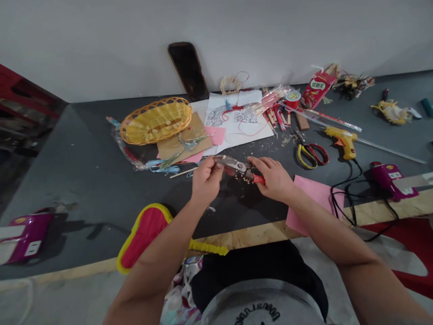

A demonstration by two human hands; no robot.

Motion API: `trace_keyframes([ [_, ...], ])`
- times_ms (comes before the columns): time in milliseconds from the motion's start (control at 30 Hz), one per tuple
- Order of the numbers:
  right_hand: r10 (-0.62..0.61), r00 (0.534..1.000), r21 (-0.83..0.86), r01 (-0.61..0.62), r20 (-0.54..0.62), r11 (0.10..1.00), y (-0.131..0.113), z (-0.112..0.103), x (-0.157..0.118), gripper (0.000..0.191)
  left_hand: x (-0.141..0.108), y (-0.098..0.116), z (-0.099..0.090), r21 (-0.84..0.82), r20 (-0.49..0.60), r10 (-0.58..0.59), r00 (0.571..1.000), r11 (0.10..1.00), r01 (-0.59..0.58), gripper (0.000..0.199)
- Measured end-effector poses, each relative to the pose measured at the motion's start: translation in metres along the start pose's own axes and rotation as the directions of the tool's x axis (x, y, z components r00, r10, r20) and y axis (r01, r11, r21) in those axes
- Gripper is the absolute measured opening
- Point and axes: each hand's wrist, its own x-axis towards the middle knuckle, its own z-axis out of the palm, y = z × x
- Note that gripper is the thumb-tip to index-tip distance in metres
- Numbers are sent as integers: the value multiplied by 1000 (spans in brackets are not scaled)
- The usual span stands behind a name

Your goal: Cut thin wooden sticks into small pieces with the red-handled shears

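Observation:
My right hand (pixel 274 178) is wrapped round the red handle of a pair of pliers (pixel 238 165), whose metal jaws point left. At the jaw end, my left hand (pixel 206 178) is closed in a pinch, thumb against fingers. A small pale end shows by its fingertips, but what it holds is mostly hidden. Below the pliers, small tan bits lie scattered on the dark table (pixel 233 214). Just left of my left hand, a thin pale stick (pixel 182 173) and light blue tassels (pixel 165 167) rest on the table.
Behind my hands are a yellow woven basket (pixel 155 122), printed paper (pixel 216 113) and a phone (pixel 189 70) leaning on the wall. Scissors (pixel 309 155), a yellow glue gun (pixel 343 140) with a loose cord and pink paper (pixel 314 198) lie right. A pink-and-yellow paddle-shaped thing (pixel 145 230) overhangs the front edge.

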Motion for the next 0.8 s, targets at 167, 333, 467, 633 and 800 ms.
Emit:
trace_keyframes([
  [167,-28,1000,30,28,3,999,4,-2,0,67,5,4,0,-309,135,-205,969,921,238,36],
  [333,-46,999,43,47,-7,998,5,-2,1,65,11,15,-8,-368,313,-351,883,812,453,39],
  [467,-56,998,38,56,-4,998,3,-3,0,59,12,18,-11,-377,340,-381,860,783,496,41],
  [633,-2,1000,-21,2,-2,1000,-1,-6,-1,54,9,15,-6,-357,245,-324,914,846,396,42],
  [800,51,998,-64,-53,-32,997,0,-4,2,59,6,7,1,-104,0,-145,989,984,144,35],
])
